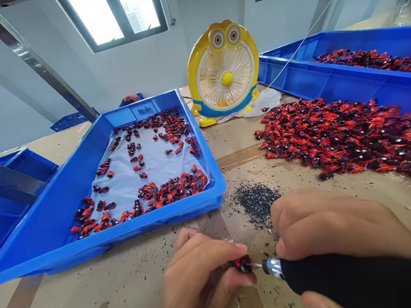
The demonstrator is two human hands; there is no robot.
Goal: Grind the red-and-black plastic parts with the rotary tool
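Low in the middle of the head view, my left hand pinches a small red and black part between thumb and fingers. My right hand is wrapped round a black power screwdriver with a silver collar. The driver's thin tip points left and meets the dark end of the small part. Just beyond the hands, black crumbs lie in a small heap on the brown tabletop.
A blue tray at the left holds scattered red and black parts on a white sheet. Many more parts are piled at the right, before blue bins. A yellow fan stands at the back. A metal post slants at upper left.
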